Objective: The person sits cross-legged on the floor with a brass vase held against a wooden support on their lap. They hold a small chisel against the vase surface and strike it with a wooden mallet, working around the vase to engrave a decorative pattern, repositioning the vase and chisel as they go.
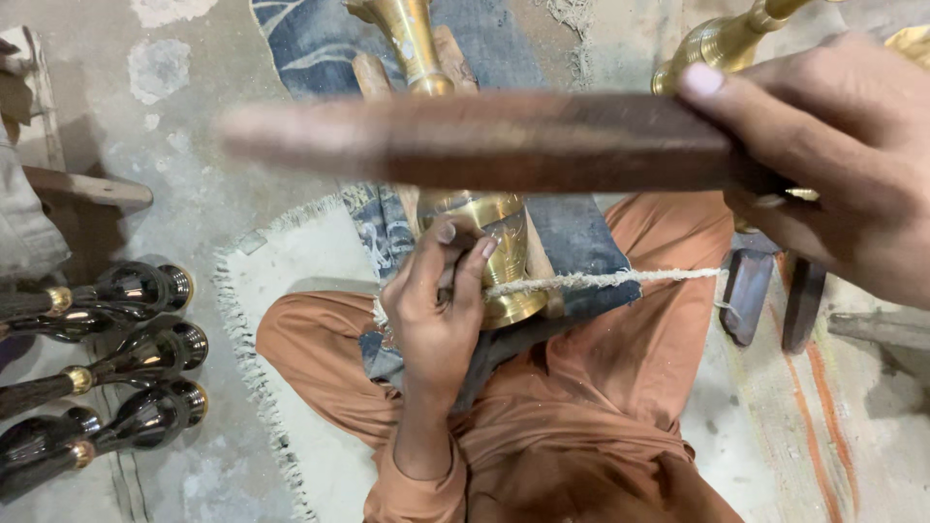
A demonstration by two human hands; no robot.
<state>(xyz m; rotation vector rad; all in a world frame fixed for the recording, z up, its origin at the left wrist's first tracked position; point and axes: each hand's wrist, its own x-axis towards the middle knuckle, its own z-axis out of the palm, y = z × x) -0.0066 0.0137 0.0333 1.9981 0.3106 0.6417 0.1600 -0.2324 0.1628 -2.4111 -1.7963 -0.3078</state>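
R hand (833,165), nearest the cam, fingers closed round a blurred wooden stick (484,142) held across the view. Below, L hand (436,305) w/ fingers pinched on a small dark tool against the brass vase (489,247) lying in the lap, rope (601,281) wrapped round it. Dark glossy vases (145,353) on floor at L.

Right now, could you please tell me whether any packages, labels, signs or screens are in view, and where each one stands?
None are in view: no package, label, sign or screen.
What shows instead: the left hand on a brass vase wound with a pale cord, the right hand gripping a brown wooden stick, and dark glossy vases lying on the floor at the left.
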